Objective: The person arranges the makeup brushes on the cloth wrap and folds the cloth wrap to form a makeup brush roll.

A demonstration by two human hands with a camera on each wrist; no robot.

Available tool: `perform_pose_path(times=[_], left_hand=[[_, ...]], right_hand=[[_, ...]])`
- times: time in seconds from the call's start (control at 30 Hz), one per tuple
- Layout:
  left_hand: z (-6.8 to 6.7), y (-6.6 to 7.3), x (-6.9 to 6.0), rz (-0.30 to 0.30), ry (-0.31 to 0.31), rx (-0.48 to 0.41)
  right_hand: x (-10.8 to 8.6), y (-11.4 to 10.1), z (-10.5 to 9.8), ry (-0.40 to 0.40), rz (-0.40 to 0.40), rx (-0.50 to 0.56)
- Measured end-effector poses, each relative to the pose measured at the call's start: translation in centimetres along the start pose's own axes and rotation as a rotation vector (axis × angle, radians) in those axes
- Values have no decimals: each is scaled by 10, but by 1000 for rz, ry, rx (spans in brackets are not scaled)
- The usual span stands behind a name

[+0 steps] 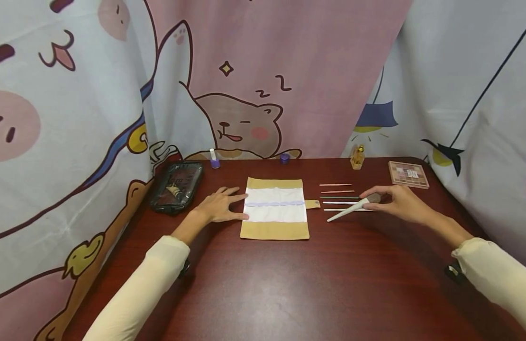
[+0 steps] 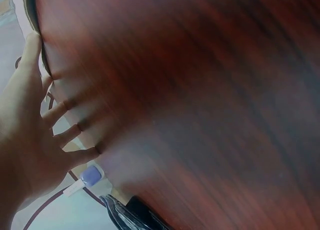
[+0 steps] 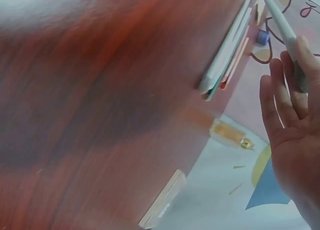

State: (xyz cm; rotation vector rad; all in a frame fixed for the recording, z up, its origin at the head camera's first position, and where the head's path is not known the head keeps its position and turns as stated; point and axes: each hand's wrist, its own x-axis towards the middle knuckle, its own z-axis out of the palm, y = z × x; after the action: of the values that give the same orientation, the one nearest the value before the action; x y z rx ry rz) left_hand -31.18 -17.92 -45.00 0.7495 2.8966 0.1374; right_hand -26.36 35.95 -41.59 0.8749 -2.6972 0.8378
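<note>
A left hand (image 1: 220, 206), fingers spread, touches an unfolded cloth case (image 1: 275, 230); a right hand's (image 1: 401, 203) fingers pinch a thick brush (image 1: 352, 209) beside slender sticks (image 1: 339, 197).

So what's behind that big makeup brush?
In the head view, a slim white brush lies behind the big makeup brush, showing on both sides. The stretch between is covered and can't be seen.

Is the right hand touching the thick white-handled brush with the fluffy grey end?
Touching. The head view shows the right hand pinching the thick white-handled brush near its fluffy end.
</note>
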Motion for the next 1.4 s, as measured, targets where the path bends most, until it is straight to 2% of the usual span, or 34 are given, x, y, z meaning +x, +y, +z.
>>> perform_pose_path(times=[0.2,0.37,0.43,0.6,0.67,0.9,1.4], left_hand=[[0,0,0,1,4,1],[3,-1,1,-1,6,10],[4,-1,2,-3,7,10],[4,-2,1,-9,7,7],[3,-2,1,-10,11,7],[4,-2,2,-3,19,10],[6,-5,5,-5,19,26]], right_hand=[[16,-10,2,7,61,153],[29,-21,7,86,69,198],[35,-35,6,108,90,208],[51,-45,12,114,111,367],[59,-40,18,123,101,436],[79,-55,27,174,101,377],[118,-71,49,67,49,465]])
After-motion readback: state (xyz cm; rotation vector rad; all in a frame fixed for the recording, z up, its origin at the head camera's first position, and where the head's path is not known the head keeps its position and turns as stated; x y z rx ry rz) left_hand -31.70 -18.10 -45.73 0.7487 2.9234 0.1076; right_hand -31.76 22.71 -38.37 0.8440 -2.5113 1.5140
